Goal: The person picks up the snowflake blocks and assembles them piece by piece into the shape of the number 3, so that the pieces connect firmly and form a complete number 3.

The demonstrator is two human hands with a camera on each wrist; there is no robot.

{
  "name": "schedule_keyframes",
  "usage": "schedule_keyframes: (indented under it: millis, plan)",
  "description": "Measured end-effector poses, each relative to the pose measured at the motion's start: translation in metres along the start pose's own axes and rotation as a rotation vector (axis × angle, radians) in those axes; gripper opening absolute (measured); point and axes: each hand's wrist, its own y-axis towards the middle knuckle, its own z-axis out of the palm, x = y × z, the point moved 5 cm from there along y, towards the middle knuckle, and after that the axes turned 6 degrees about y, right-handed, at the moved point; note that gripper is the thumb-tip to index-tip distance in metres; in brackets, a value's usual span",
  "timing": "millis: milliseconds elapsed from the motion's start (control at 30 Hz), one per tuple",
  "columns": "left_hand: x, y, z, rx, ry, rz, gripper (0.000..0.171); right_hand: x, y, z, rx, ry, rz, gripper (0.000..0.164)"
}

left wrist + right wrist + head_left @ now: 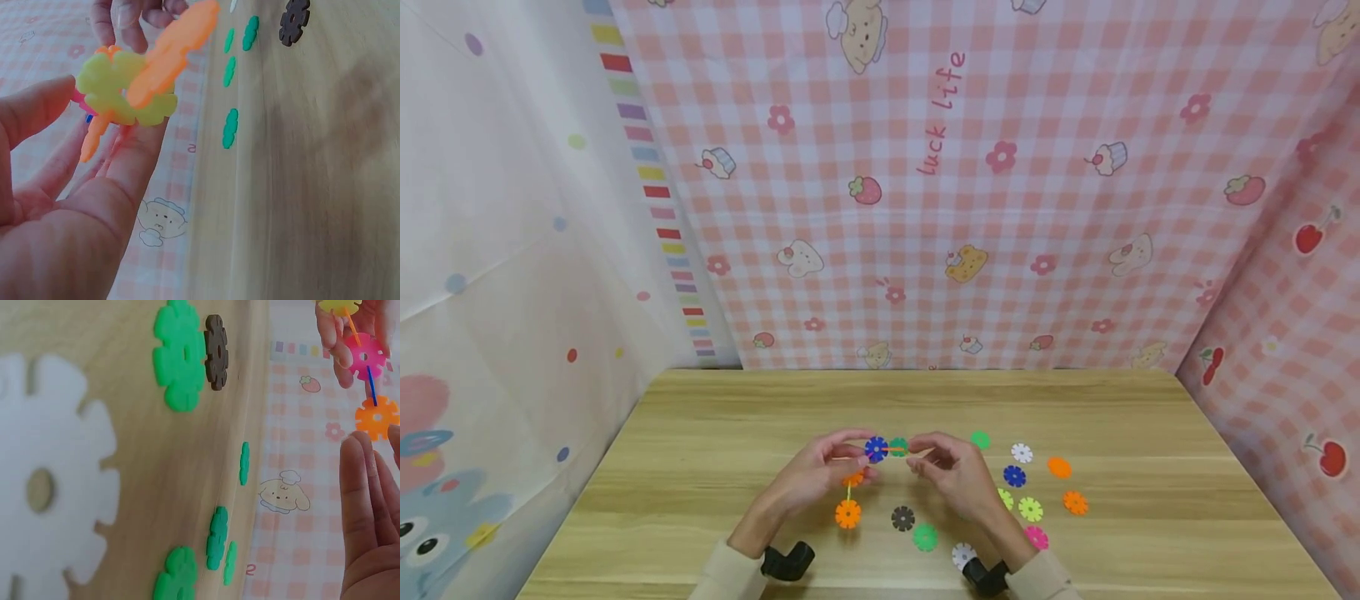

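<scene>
Several linked discs (375, 353), pinched by left fingers (140, 156), right fingers (357, 494) extended beside orange disc (386, 419)

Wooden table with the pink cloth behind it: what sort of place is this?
Probably an indoor play or craft corner: a wood-topped table, pink checked cloth hung behind it, and colourful notched discs scattered on top.

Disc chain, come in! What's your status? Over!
Left hand gripping disc chain. Right hand at orange end, grip unclear. Black disc nearby, clear of both hands.
</scene>
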Motion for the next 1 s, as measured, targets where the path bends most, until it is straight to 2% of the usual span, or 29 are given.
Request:
schedule_keyframes:
  millis: [167, 367, 467, 667, 767, 1000]
  plan:
    - [0.005, 0.000, -0.004, -0.025, -0.034, -0.018, 0.047, -0.003, -0.001, -0.002, 0.052, -0.051, 0.043, 0.022]
    - [0.012, 0.001, -0.005, -0.023, -0.023, -0.043, 0.043, -0.017, -0.006, 0.006, 0.220, -0.011, 0.154, 0.025]
    - [0.013, 0.002, -0.004, -0.010, -0.054, -0.036, 0.043, -0.022, -0.009, 0.011, 0.273, -0.008, 0.192, 0.025]
    - [0.016, 0.001, -0.004, 0.009, -0.086, -0.043, 0.042, -0.025, -0.011, 0.019, 0.325, -0.099, 0.185, 0.025]
    - [0.018, 0.001, -0.005, 0.021, -0.055, -0.043, 0.039, -0.024, -0.012, 0.021, 0.339, -0.161, 0.169, 0.023]
    - [0.023, 0.001, -0.007, 0.028, 0.018, -0.027, 0.038, -0.025, -0.014, 0.025, 0.368, -0.184, 0.195, 0.027]
